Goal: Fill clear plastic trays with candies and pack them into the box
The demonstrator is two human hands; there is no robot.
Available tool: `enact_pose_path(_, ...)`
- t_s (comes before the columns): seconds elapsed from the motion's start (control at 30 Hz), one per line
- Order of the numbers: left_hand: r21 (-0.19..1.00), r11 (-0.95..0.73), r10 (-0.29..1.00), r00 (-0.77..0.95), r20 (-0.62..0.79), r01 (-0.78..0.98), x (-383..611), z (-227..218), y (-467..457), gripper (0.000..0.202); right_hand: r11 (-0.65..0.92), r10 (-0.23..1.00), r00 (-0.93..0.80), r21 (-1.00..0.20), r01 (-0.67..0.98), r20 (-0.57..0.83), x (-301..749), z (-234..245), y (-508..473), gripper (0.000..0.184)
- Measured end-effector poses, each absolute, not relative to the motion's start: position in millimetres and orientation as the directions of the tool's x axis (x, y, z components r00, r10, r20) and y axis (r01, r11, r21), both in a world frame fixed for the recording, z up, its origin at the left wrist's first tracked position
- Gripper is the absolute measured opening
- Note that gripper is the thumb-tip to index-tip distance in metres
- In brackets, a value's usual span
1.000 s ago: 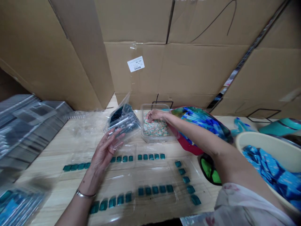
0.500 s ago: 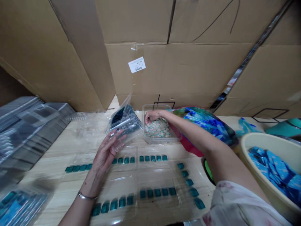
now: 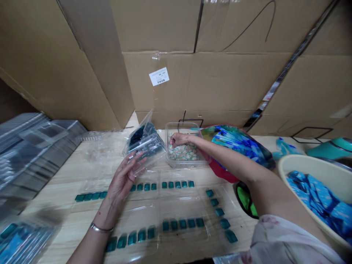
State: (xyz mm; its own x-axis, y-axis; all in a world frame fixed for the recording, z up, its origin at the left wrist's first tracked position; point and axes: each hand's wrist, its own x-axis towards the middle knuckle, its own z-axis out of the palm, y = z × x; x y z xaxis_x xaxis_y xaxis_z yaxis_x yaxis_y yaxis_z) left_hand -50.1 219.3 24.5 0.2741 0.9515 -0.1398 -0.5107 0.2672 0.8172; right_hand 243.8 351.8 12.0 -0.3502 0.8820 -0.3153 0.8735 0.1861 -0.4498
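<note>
My left hand (image 3: 123,176) holds a clear plastic tray (image 3: 150,148) tilted above the table, its fingers along the near side. Behind that tray lies an open clear bag (image 3: 139,135) with dark contents. My right hand (image 3: 178,139) reaches into a clear plastic box (image 3: 183,163) of small pale pieces (image 3: 183,152) with green and orange marks. Its fingers are closed, and whatever is between them is hidden. In front of both hands, clear trays (image 3: 181,203) lie flat, with teal square pieces (image 3: 183,224) in rows.
Stacked clear trays (image 3: 52,141) stand at left, with filled ones (image 3: 26,240) nearer. A red-rimmed container (image 3: 225,174) of blue packets and a cream basin (image 3: 284,167) with blue packets are at right. Cardboard (image 3: 220,80) walls the back. A green-and-black item (image 3: 246,200) lies under my right arm.
My right hand has shifted slightly within the box, and its fingers look more bunched. The view has turned a little to the right. My left hand still holds the tray in place.
</note>
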Motion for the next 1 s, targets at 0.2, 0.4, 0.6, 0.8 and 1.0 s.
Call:
enact_pose_path(0.2, 0.818, 0.268, 0.95, 0.283, -0.135, -0.509, -51.5, 22.3, 221.0, 0.033, 0.172, 0.895, -0.322, -0.426, 0.888, -0.309, 234.0, 12.0, 343.7, 0.018)
enact_pose_path(0.4, 0.813, 0.269, 0.952, 0.272, -0.142, -0.516, -50.8, 24.0, 220.6, 0.033, 0.186, 0.907, -0.306, -0.376, 0.908, -0.29, 227.6, 12.0, 341.1, 0.016)
enact_pose_path(0.6, 0.809, 0.266, 0.952, 0.274, -0.136, -0.524, -51.4, 23.6, 220.3, 0.034, 0.193, 0.907, -0.314, -0.386, 0.902, -0.282, 229.7, 14.3, 337.6, 0.021)
enact_pose_path(0.8, 0.807, 0.278, 0.951, 0.269, -0.154, -0.521, -50.3, 25.7, 220.4, 0.035, 0.178, 0.915, -0.323, -0.476, 0.861, -0.242, 235.0, 17.3, 332.2, 0.02)
enact_pose_path(1.0, 0.803, 0.286, 0.947, 0.283, -0.153, -0.523, -50.4, 27.1, 219.3, 0.034, -0.037, 0.958, -0.219, -0.834, 0.55, -0.187, 254.8, 32.6, 320.5, 0.022)
